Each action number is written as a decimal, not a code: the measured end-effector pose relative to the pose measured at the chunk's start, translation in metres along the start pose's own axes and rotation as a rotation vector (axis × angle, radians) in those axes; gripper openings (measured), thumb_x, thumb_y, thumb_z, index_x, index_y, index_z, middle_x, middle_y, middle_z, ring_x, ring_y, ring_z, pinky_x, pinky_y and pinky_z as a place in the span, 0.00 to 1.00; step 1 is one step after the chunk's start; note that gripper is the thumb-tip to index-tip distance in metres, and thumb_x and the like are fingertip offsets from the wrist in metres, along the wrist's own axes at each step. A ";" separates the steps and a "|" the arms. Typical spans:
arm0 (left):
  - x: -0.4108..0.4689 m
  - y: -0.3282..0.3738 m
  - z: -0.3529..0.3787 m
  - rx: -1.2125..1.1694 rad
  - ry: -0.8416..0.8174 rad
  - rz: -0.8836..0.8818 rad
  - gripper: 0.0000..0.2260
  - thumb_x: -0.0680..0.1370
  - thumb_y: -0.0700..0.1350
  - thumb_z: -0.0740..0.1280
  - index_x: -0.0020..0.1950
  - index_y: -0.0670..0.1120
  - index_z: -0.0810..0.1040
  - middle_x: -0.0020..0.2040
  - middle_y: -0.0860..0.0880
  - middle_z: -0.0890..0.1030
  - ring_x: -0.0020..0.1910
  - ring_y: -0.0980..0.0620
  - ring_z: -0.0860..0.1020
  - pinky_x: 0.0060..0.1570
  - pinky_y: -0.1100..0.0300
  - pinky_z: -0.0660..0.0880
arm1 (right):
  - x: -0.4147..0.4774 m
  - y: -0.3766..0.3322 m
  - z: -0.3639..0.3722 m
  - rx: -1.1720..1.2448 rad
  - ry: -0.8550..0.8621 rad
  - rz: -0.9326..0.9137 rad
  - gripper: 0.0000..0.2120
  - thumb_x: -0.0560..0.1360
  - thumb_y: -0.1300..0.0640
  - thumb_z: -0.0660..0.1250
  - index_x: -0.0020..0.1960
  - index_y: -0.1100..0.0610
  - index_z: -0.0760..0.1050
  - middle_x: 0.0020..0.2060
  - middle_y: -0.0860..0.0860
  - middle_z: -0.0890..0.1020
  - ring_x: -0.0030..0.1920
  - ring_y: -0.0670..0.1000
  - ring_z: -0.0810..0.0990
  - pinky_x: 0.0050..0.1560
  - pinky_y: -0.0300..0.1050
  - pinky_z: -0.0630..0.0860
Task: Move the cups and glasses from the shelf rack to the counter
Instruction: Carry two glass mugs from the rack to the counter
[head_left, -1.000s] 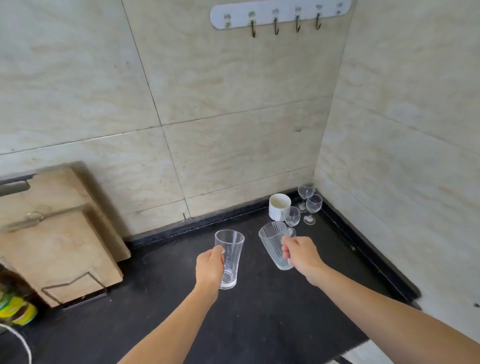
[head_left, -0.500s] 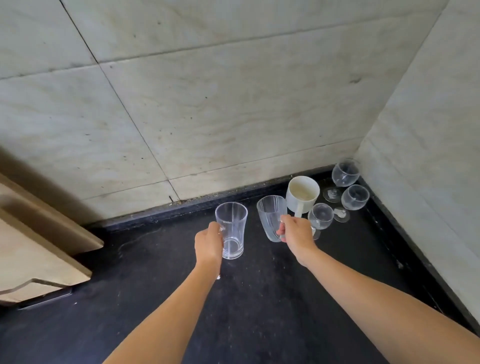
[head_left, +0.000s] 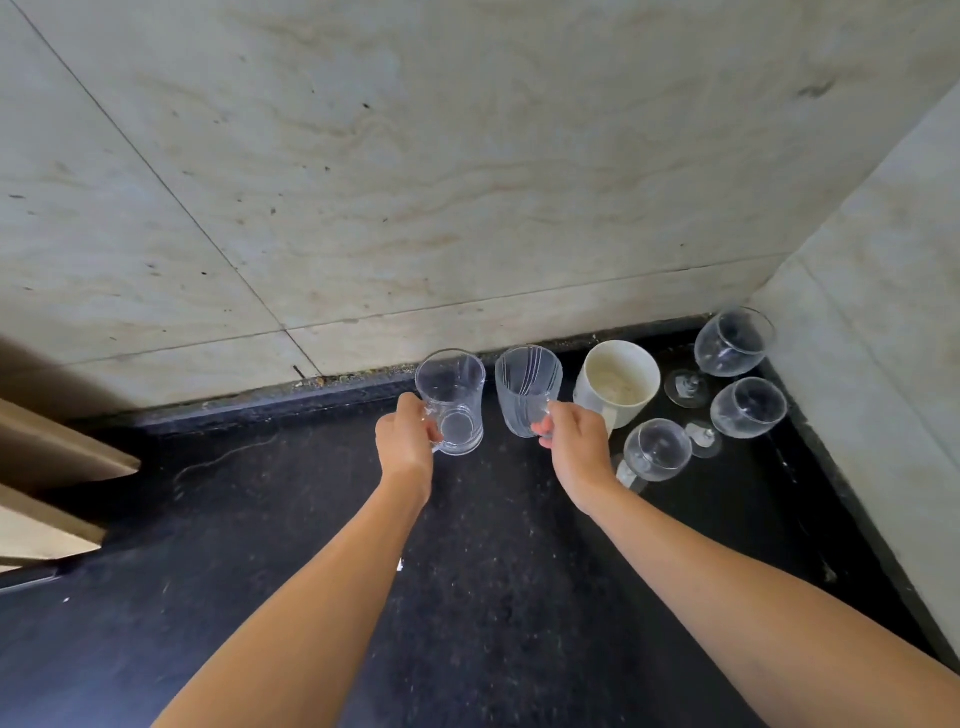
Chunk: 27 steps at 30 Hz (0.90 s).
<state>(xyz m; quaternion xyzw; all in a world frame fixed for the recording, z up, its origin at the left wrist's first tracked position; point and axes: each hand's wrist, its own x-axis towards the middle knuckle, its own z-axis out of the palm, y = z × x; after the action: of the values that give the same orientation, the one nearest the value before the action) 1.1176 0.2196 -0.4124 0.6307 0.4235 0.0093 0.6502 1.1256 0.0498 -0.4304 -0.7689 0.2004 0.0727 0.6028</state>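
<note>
My left hand (head_left: 406, 446) grips a plain clear glass (head_left: 453, 401) by its near side, low over the black counter (head_left: 493, 597) close to the back wall. My right hand (head_left: 577, 447) holds a ribbed clear glass (head_left: 527, 388) just to the right of it, upright. I cannot tell whether either glass touches the counter. Beside them in the corner stand a white mug (head_left: 618, 384) and three stemmed wine glasses: one nearest (head_left: 655, 451), one at the far corner (head_left: 731, 343), one at the right (head_left: 748, 408). The shelf rack is out of view.
Tiled walls meet in the corner at the right, closing the counter at back and right. Wooden cutting boards (head_left: 47, 493) lean at the left edge. The counter's dark surface stretches toward me between my forearms.
Both hands carried their glasses forward toward the back wall and lower, next to the mug and wine glasses. The ribbed glass went from tilted to upright. My view dropped closer.
</note>
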 end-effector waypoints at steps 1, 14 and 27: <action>0.003 -0.001 0.002 -0.006 0.004 0.010 0.17 0.73 0.44 0.57 0.23 0.47 0.62 0.25 0.47 0.68 0.30 0.49 0.63 0.40 0.53 0.65 | 0.001 0.002 -0.001 -0.017 0.002 -0.010 0.16 0.77 0.59 0.59 0.31 0.57 0.74 0.38 0.62 0.81 0.47 0.61 0.81 0.54 0.61 0.77; -0.006 -0.011 -0.025 0.303 0.027 0.235 0.07 0.75 0.47 0.64 0.39 0.47 0.72 0.36 0.51 0.74 0.33 0.53 0.70 0.32 0.58 0.65 | -0.024 0.014 -0.011 -0.446 -0.099 0.021 0.18 0.80 0.48 0.59 0.62 0.60 0.72 0.54 0.57 0.78 0.56 0.59 0.78 0.50 0.48 0.76; -0.142 -0.065 -0.230 1.241 -0.133 0.225 0.10 0.75 0.50 0.60 0.53 0.48 0.73 0.52 0.48 0.80 0.48 0.44 0.77 0.42 0.55 0.69 | -0.181 -0.038 0.054 -1.073 -0.749 -0.457 0.12 0.76 0.51 0.60 0.51 0.57 0.78 0.45 0.53 0.83 0.46 0.59 0.81 0.44 0.49 0.75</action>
<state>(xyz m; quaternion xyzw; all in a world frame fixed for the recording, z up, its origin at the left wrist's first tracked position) 0.8634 0.3162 -0.3541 0.9302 0.2397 -0.2089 0.1836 0.9834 0.1489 -0.3464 -0.9067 -0.2520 0.2936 0.1678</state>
